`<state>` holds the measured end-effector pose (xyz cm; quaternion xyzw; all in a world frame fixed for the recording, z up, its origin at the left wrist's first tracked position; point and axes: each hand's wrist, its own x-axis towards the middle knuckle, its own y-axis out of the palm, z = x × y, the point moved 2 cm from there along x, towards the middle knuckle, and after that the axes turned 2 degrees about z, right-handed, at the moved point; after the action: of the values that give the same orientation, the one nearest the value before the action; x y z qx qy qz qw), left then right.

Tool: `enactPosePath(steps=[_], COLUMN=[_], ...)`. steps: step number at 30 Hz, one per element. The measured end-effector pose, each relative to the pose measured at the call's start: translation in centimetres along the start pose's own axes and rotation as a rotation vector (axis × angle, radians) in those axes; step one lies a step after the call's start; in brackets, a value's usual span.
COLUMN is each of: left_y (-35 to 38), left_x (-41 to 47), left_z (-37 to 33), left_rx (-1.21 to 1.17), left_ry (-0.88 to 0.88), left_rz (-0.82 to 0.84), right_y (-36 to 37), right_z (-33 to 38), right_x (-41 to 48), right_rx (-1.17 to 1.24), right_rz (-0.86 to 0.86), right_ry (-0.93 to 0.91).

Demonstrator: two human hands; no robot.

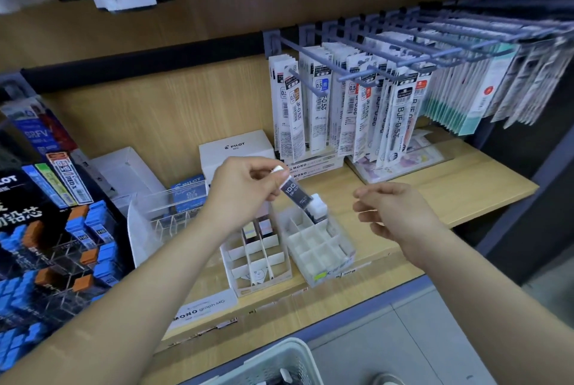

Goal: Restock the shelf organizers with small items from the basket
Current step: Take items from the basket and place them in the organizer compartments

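**Item:** lead case, dark body w/ white cap. Qty in hand: 1.

**Held by:** my left hand, thumb & fingertips pinching the cap end; rest of the case sticks out free.

**Right hand**: fingers loosely curled, nothing in it, hovering off to the right of the case, apart from it.

**Loc:** case is over the back row of the clear organizer on the shelf. Lower tip is just beside a white-capped case already standing in a back cell. Can't tell if they touch.

**Axis:** long axis runs diagonal, cap up-left twd my left hand, base down-right twd the organizer. Tilted, not upright.

**Next move (est.):** turns on tip vs. cell. The free cell lies below & just fwd of the tip, so the case prob. needs tipping nearer upright, then lowering. Left hand is nearer and has it; right is near enough to steady the organizer if req'd.

**Adj. stock:** card organizer to the left, part filled. Basket low at frame bottom, near me.
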<state>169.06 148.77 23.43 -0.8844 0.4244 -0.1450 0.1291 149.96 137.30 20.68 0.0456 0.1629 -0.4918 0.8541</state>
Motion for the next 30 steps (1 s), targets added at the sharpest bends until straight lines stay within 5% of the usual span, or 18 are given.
enactPosePath(steps=[6, 11, 30], left_y=[3.6, 5.8, 8.1], left_x=[-0.6, -0.2, 0.7], left_z=[0.9, 2.0, 4.6], left_rx=[0.166, 0.532, 0.690], left_ry=[-0.005, 0.148, 0.240], left_rz=[0.090, 0.089, 0.196], right_y=[0.3, 1.2, 1.9], right_z=[-2.3, -4.1, -5.7], right_x=[1.0, 1.6, 2.5], right_rx=[-0.219, -0.318, -0.229], right_rz=[0.038, 0.092, 0.076], right_ry=[0.043, 0.082, 0.072])
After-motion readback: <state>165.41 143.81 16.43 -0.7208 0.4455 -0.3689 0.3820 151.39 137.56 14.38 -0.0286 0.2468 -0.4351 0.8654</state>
